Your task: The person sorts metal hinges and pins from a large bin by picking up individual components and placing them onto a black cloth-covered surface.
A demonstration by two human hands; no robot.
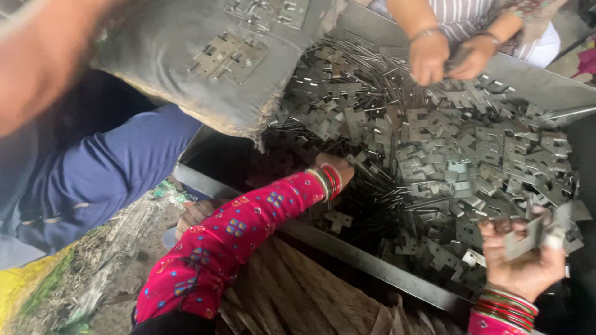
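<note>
Grey metal hinge plate (524,239): flat, notched along one edge, held tilted in the right hand (521,260) above the near corner of the tray. Heap of hinge plates and thin pins (434,155): loose, jumbled; left hand (338,167) buried in it.

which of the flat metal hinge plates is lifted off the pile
The hinge plate pinched in the right hand at lower right; every other plate lies loose in the metal tray.

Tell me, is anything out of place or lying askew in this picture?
Yes. A few hinge plates lie on the grey sack at the upper left, apart from the big heap in the metal tray. One plate sits alone near the tray's edge, beside the left hand.
</note>
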